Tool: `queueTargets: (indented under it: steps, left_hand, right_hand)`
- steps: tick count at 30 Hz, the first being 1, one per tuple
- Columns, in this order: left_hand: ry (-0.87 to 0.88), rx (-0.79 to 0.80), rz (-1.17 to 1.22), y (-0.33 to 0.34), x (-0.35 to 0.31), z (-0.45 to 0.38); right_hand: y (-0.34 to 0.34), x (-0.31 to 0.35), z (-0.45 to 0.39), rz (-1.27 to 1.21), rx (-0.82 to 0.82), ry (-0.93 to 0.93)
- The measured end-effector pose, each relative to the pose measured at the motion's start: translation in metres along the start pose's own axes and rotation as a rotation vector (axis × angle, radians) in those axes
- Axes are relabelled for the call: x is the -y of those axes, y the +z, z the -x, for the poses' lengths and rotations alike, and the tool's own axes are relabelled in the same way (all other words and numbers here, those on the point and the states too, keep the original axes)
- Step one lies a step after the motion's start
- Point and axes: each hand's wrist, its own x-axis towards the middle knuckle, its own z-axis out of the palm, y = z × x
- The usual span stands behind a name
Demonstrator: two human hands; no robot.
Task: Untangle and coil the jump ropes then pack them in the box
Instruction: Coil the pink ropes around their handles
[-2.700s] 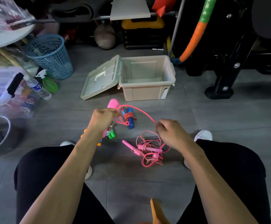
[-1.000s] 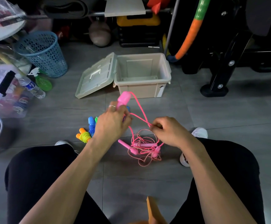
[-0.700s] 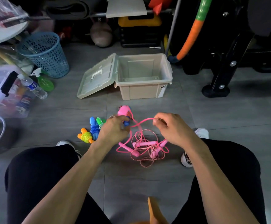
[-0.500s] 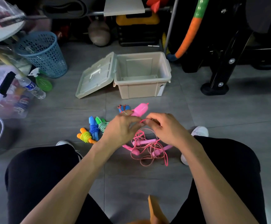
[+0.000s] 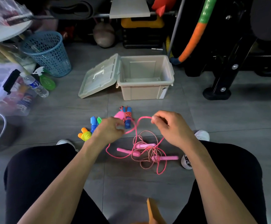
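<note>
The person sat over the grey tiled floor point(image 5: 212, 126) with both hands above the ropes. The left hand point(image 5: 109, 129) had its fingers curled round a thick pink handle point(image 5: 119, 114) and the plain pink cord point(image 5: 135, 126) that ran from it. The right hand point(image 5: 172, 126) pinched the same cord between thumb and fingers, and the cord made a raised loop between the two hands.

Under the hands, on the floor, lay a tangle of pink cord and a pink-and-white twisted rope point(image 5: 147, 152) with three thin pink handles in it. These two ropes looked still knotted together, so the untangling was only in progress.

Farther away, three ropes seemed already coiled: one with blue handles and red cord point(image 5: 128, 116), one blue-and-green bundle point(image 5: 94, 122), and one with orange handles and yellow cord point(image 5: 84, 135). They all lay on the floor, not packed.

The beige plastic storage box point(image 5: 145, 92) stood open behind them, its lid point(image 5: 99, 76) leaning at its left side, and nothing could be seen inside. I judge that about half of the coiling was done and all the packing was left.
</note>
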Motion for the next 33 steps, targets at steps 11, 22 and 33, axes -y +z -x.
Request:
queueTargets:
  steps: [11, 22, 33]
  left_hand:
    - [0.317, -0.523, 0.019, -0.001, -0.017, 0.005]
    - [0.082, 0.029, -0.113, 0.009, 0.004, 0.004]
    - [0.265, -0.548, 0.227, -0.008, -0.002, 0.005]
  right_hand:
    - [0.012, -0.011, 0.004, 0.115, 0.175, 0.117]
    - [-0.006, -0.004, 0.007, -0.045, 0.091, -0.013]
    - [0.006, -0.014, 0.004, 0.064, 0.222, 0.178]
